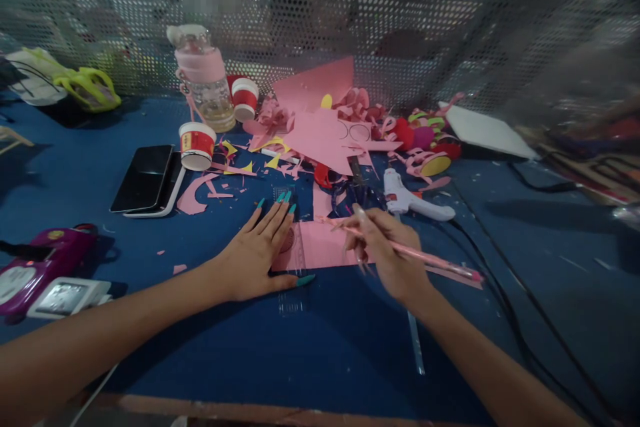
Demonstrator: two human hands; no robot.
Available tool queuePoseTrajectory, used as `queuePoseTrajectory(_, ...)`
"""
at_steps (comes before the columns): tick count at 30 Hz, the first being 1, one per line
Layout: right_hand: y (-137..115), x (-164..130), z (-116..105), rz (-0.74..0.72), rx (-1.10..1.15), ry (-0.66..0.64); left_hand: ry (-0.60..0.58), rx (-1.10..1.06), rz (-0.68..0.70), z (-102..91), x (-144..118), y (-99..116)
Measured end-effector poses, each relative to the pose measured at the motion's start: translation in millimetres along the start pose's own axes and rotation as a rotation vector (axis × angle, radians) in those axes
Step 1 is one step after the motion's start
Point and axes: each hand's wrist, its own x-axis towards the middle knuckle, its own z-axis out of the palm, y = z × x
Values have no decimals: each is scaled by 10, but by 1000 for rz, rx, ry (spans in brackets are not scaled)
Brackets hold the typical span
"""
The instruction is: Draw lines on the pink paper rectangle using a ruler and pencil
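Pink paper [327, 245] flat on blue worktop [320, 340], between both hands. Left hand [257, 253] spread open, pressing clear ruler [295, 250] on paper's left edge. Right hand [387, 253] closed round pink pencil [425, 257], long axis left-right, tip toward ruler.

Dim overall, with a bluish cast on the worktop [320, 347]. Bright glare shows through the perforated metal screen [400, 13] at its upper right. Soft shadows lie beneath both forearms. Right of the screen the picture smears into blur, and the screen bends near the edges.
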Motion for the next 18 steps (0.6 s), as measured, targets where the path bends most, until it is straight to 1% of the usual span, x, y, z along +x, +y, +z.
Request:
queuePoseTrajectory(2, 4, 4, 69, 54, -4, -48, -7, 6, 0, -17, 3, 9)
queuePoseTrajectory(8, -3, 52, 185, 100, -60, -154, -20, 18, 0, -40, 12, 26)
queuePoseTrajectory(12, 2, 59, 214, 66, -96, -189, -11, 17, -3, -38, 16, 30)
queuePoseTrajectory(18, 41, 52, 214, 17, -201, -207, -58, 46, -18, -60, 28, 42)
